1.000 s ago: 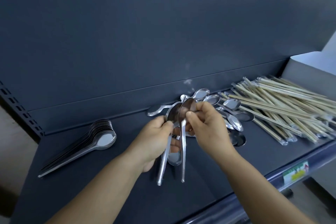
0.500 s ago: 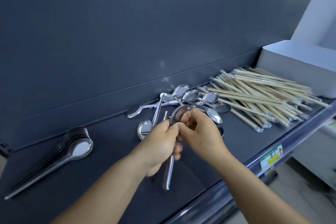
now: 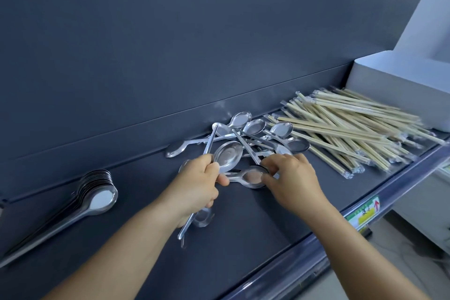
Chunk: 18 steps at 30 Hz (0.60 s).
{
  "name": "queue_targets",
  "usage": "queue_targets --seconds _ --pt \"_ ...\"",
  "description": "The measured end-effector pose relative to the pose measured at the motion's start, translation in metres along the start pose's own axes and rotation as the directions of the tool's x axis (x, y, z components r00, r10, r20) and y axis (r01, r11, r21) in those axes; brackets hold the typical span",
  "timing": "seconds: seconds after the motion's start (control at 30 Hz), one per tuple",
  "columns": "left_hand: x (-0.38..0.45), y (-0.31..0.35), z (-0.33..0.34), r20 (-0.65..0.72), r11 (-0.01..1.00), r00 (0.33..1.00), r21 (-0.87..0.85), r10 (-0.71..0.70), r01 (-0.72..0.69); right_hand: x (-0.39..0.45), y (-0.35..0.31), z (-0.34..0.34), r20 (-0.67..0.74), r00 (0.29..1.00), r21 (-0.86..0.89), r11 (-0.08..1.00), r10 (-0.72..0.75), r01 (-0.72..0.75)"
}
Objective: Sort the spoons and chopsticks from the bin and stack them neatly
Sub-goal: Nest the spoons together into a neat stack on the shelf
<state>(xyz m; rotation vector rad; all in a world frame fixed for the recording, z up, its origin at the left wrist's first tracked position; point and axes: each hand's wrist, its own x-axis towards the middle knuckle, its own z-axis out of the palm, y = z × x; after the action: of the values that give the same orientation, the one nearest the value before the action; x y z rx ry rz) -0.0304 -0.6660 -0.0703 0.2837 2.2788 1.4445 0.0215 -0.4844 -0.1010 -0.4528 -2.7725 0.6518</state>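
On a dark shelf two bare hands work at the near edge of a loose heap of steel spoons. The left hand has its fingers curled round a few spoon handles; one held spoon stands above the fist with its bowl facing the camera, and the handle ends stick out below the palm toward the shelf front, beside the bowl of another spoon that shows under the hand. Whether that lower spoon is gripped too cannot be told. The right hand reaches in from the right, fingers bent down over the pile, thumb and fingertips pinching the bowl of a spoon that lies flat between the two hands, its handle pointing at the left hand. Behind the hands the rest of the spoons lie crossed over one another at all angles, some bowl up, one flung out to the left against the back lip of the shelf. To the right of the heap, touching its edge, lies a broad untidy bundle of wrapped chopsticks, roughly parallel and running out to the shelf's right end. A white bin sits behind and to the right of them. Well apart at the left lies a neat nested stack of spoons, bowls near the back, handles pointing to the near left. A green and yellow label is fixed on the shelf's front rail.
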Motion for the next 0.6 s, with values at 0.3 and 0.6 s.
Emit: queue_targets --seconds 0.3,0.6 --pt "0.001 0.001 -0.003 0.038 0.999 0.998 -0.028 0.045 -0.044 0.008 0.011 -0.005 -0.15 0.988 0.048 0.998 -0.022 0.029" --pt "0.005 0.001 -0.008 -0.022 0.996 0.996 -0.016 0.091 -0.091 0.016 0.019 -0.013 -0.285 0.958 0.164 0.986 0.024 0.024"
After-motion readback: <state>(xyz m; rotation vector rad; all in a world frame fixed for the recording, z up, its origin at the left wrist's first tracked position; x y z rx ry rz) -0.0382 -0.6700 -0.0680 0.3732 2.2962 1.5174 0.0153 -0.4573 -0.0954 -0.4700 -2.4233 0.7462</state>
